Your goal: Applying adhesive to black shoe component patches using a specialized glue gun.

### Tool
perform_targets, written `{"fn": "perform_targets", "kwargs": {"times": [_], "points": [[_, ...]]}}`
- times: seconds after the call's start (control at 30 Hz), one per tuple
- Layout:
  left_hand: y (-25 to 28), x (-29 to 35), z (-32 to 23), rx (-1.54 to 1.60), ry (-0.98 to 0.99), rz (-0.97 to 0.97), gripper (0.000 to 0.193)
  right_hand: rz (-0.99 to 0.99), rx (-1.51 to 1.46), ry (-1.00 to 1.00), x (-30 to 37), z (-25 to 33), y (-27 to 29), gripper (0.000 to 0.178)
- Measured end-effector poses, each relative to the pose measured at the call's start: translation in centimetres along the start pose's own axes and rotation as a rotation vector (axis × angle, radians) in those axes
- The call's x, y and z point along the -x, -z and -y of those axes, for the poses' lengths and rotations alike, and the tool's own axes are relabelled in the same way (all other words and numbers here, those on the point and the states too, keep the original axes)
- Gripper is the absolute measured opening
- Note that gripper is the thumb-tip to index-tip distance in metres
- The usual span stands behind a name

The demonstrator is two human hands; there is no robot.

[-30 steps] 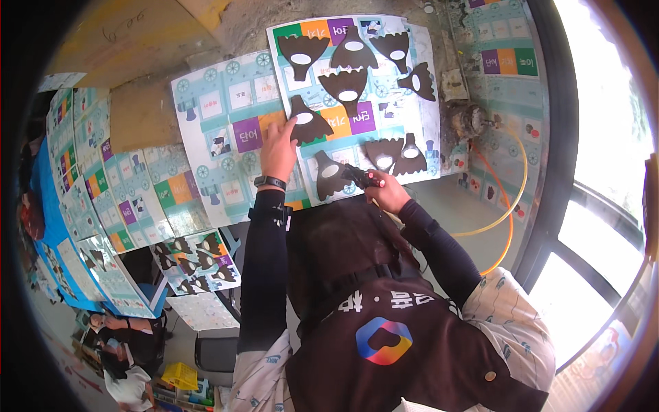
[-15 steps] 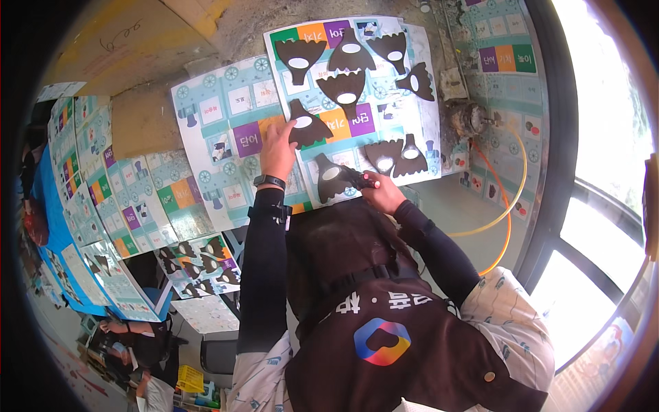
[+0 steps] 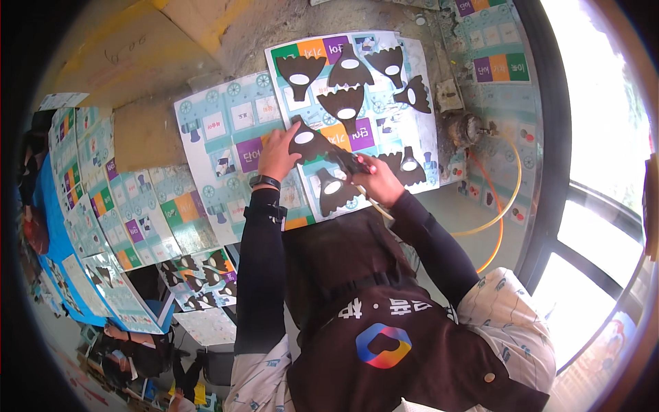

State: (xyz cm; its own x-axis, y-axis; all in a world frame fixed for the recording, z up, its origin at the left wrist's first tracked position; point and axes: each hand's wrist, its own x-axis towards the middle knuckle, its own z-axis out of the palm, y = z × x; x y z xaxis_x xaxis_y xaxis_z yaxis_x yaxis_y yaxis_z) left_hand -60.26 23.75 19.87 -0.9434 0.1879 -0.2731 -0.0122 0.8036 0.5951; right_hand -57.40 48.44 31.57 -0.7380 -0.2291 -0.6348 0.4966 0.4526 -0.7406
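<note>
Several dark brown fan-shaped pieces with scalloped edges and white ovals lie on a printed paper sheet (image 3: 296, 110). My left hand (image 3: 276, 156) grips one fan-shaped piece (image 3: 317, 146) at its left end, finger and thumb on its edges. In my right hand (image 3: 377, 180) is a dark gun-like tool (image 3: 351, 165) with a pale hose running down from it. Its tip is over the right end of that same piece; the exact contact is hidden. Just below lies another fan-shaped piece (image 3: 335, 196). My right hand partly covers a piece beside it.
At the right stands a grimy metal pot (image 3: 461, 129) with yellow (image 3: 511, 196) and orange hoses curving beside it. More printed sheets (image 3: 134, 206) cover the table at left. Brown cardboard (image 3: 127, 55) is at the back left. Another person (image 3: 137, 347) is at lower left.
My right hand has moved up and left with the tool, from the lower piece to the one under my left hand. The whole view has shifted slightly.
</note>
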Motion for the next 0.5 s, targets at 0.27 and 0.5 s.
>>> {"fn": "perform_targets", "kwargs": {"times": [0.27,0.5], "points": [[0.1,-1.7,-0.1,-0.012,0.048,0.098,0.098,-0.114,0.123,0.011,-6.4,1.2,-2.7,0.023],[0.2,-1.3,0.1,-0.024,0.045,0.082,0.099,-0.057,0.223,0.019,-6.9,1.1,-3.5,0.025]]}}
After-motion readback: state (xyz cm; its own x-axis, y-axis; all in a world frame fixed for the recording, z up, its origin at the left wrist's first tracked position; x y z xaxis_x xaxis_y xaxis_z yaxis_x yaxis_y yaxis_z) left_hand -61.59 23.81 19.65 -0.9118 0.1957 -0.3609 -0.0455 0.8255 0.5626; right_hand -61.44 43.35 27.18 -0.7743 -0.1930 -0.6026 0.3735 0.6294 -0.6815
